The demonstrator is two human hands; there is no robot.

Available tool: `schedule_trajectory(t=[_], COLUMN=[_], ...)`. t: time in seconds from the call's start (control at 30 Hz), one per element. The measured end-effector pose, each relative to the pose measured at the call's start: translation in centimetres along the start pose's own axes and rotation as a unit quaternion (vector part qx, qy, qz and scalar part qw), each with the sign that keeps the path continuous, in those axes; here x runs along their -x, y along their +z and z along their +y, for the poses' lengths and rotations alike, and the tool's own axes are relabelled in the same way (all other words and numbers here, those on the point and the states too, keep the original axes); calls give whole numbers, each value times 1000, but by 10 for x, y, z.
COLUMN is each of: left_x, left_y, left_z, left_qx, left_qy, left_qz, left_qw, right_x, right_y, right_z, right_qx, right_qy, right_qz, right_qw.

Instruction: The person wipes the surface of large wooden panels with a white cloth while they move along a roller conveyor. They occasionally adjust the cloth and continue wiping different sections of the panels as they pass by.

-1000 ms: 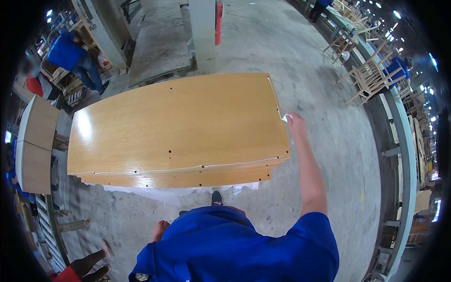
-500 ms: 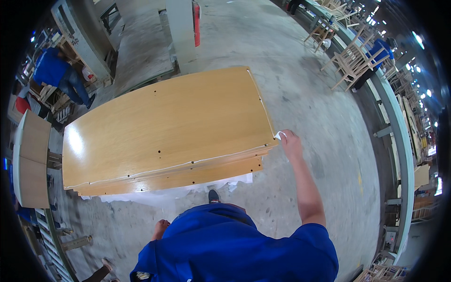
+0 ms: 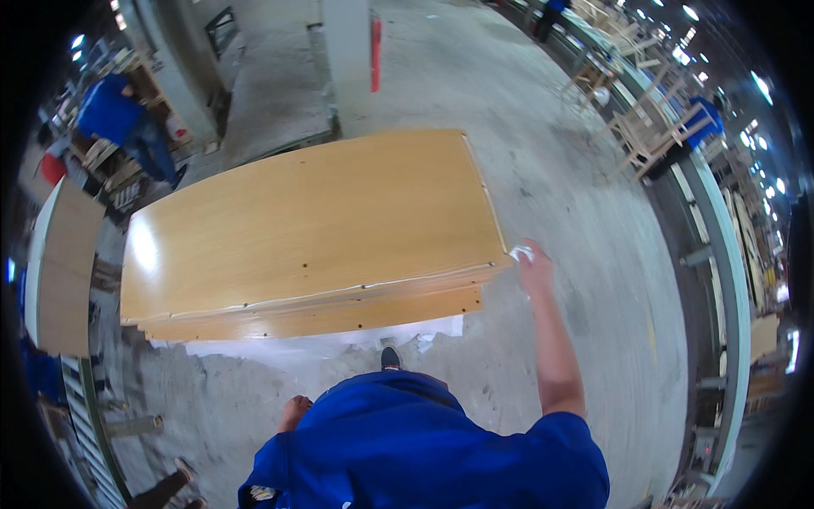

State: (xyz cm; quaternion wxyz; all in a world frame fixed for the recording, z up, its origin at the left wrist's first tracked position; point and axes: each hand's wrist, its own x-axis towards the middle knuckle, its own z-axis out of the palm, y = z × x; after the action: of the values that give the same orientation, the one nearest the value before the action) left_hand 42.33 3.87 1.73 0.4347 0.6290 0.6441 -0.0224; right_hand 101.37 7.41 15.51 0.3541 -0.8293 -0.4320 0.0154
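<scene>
My right hand (image 3: 537, 270) is closed on a thin white strip (image 3: 518, 253), just off the near right corner of a glossy wooden panel (image 3: 314, 212). A white line runs along the panel's right and near edges; whether it is one piece with the strip in my fingers, I cannot tell. This panel lies on top of a stack, and the edge of a lower panel (image 3: 314, 327) with small dark holes shows beneath it. My left hand (image 3: 295, 411) hangs by my side, its fingers curled. Whatever they may hold is hidden.
White sheeting (image 3: 322, 343) sticks out under the stack on the concrete floor. At the left stands an upright pale board (image 3: 68, 263). A person in blue (image 3: 114, 114) works at the far left. Pale wooden chairs (image 3: 649, 127) line a long rail (image 3: 721, 254) on the right.
The view has shifted a little, so the panels appear slightly further right. My right hand stays by the panel's corner, still holding the white strip. My left hand looks the same.
</scene>
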Motion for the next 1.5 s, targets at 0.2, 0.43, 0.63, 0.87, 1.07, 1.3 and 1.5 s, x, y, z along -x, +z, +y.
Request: schedule_trajectory(t=[0.2, 0.43, 0.63, 0.87, 1.07, 1.3, 1.5], left_x=[27, 84, 143, 150, 133, 83, 68], left_y=[-13, -1, 42, 62, 19, -25, -26], left_z=[-23, -79, -123, -135, -117, -94, -75], left_qx=[91, 170, 193, 220, 217, 329, 281], left_qy=[-97, -167, -257, -331, -299, -234, -245], left_qz=[1, 29, -19, 83, 135, 182, 145], left_qw=[991, 971, 947, 914, 919, 897, 917], right_x=[36, 46, 27, -29, -68, -108, -124], right_y=[22, 95, 159, 242, 304, 342, 344], right_z=[-45, -165, -251, -286, -314, -329, -328], right_qx=[-767, -693, -602, -469, -352, -273, -172], right_qy=[316, 243, 184, 60, -71, -121, -231], right_qz=[-167, -349, -294, -253, -176, -142, -103], right_qw=[532, 582, 719, 844, 917, 944, 952])
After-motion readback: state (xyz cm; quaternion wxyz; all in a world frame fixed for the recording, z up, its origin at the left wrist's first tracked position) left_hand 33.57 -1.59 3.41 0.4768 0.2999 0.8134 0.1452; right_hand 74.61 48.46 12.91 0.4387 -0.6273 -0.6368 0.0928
